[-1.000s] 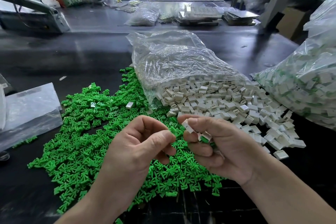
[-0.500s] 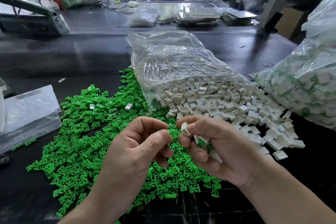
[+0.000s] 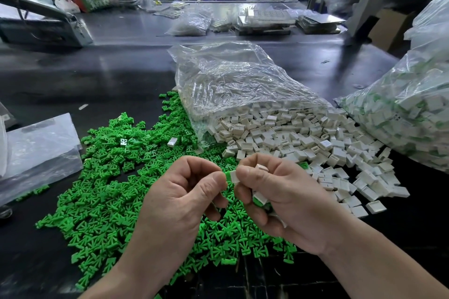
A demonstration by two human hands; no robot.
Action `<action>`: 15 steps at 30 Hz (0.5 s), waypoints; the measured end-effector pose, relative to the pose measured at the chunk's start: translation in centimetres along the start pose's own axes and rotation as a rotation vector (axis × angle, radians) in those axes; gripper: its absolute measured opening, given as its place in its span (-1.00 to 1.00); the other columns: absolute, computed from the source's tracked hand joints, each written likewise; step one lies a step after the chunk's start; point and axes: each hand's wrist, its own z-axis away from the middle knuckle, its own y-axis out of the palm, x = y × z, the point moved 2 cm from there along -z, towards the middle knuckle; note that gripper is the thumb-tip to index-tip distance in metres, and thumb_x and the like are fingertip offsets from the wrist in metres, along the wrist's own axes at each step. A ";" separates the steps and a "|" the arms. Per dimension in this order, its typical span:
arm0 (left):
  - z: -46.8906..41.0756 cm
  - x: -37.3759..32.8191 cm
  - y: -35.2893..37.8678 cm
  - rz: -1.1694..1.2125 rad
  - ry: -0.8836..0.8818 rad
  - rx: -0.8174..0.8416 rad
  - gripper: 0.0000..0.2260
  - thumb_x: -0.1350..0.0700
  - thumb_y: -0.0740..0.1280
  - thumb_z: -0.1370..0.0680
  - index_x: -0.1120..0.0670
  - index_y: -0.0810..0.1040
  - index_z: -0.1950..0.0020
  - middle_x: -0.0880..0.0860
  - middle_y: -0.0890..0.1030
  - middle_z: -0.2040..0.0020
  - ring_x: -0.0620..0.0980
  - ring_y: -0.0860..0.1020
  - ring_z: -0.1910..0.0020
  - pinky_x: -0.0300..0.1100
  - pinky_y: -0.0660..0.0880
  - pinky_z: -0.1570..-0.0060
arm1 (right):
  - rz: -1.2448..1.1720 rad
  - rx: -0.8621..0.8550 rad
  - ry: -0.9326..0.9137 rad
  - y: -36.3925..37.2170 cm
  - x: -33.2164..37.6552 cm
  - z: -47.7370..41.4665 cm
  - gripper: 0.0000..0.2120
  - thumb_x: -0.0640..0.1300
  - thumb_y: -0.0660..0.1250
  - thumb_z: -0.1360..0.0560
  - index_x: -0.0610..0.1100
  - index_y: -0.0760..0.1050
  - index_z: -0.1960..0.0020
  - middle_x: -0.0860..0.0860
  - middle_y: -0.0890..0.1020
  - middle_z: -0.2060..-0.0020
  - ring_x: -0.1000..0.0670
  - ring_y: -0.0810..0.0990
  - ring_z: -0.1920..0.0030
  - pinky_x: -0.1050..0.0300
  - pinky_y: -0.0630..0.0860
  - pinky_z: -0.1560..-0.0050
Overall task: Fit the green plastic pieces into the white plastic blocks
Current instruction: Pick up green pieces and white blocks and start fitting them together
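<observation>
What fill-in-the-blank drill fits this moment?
The green pieces lie loose on the ____ table.
White blocks spill out of a clear plastic ____.
The right hand pinches a ____ block at its fingertips.
The left hand is ____ of the right hand.

Missing: black; bag; white; left

I see the green plastic pieces [image 3: 102,177] spread in a loose, flat heap across the lower left and centre of the frame, small forked shapes lying every way. The white plastic blocks [image 3: 303,136] are small squarish caps, spilling from centre to right in a pile. One lone white block [image 3: 172,141] lies among the green. At centre, a white block [image 3: 233,175] is held with green showing at its left edge.
</observation>
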 end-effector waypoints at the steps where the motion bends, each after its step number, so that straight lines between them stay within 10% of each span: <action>1: 0.0 0.0 0.0 -0.014 0.005 0.002 -0.92 0.02 0.42 -0.42 0.00 0.63 0.14 0.14 0.65 0.26 0.03 0.62 0.33 -0.24 0.55 0.35 | 0.028 -0.006 -0.022 0.0 0.1 0.0 -0.89 -0.09 0.38 -0.59 0.00 0.56 0.13 -0.05 0.57 0.32 0.06 0.43 0.53 0.31 0.27 0.60; 15: 0.0 0.1 -0.2 0.008 0.042 0.012 -0.92 0.03 0.47 -0.47 0.01 0.63 0.13 0.15 0.64 0.28 0.04 0.62 0.33 -0.24 0.54 0.35 | 0.204 -0.016 -0.131 0.4 0.0 0.2 -0.89 0.04 0.36 -0.54 0.04 0.54 0.12 0.00 0.59 0.33 0.05 0.44 0.51 0.28 0.28 0.58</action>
